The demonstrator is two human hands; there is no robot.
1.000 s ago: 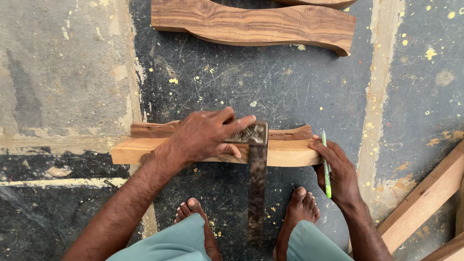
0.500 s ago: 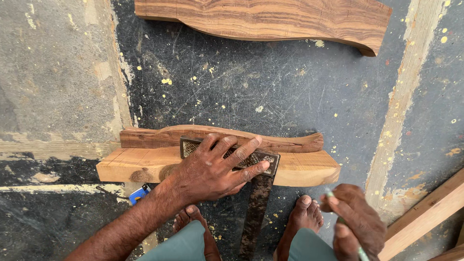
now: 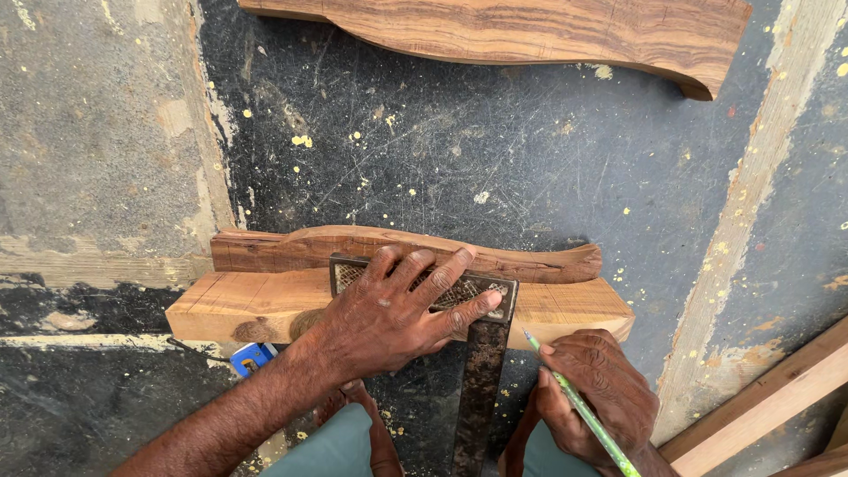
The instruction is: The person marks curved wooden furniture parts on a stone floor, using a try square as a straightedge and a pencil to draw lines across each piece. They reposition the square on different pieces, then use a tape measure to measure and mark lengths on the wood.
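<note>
A light wooden block lies on the dark floor, with a curved darker wood piece right behind it. A metal try square rests on the block, its blade hanging over the near edge. My left hand presses flat on the square's stock, fingers spread. To the right, my right hand grips a green pencil whose tip points at the block's near edge beside the blade.
A long curved wooden board lies at the top. Pale timber lengths sit at the lower right. A small blue object peeks out under the block at the left. My feet are below the block.
My right hand has come back up from the lower right and brought the pencil tip to the block beside the square's blade. My left hand has stayed pressed on the square.
</note>
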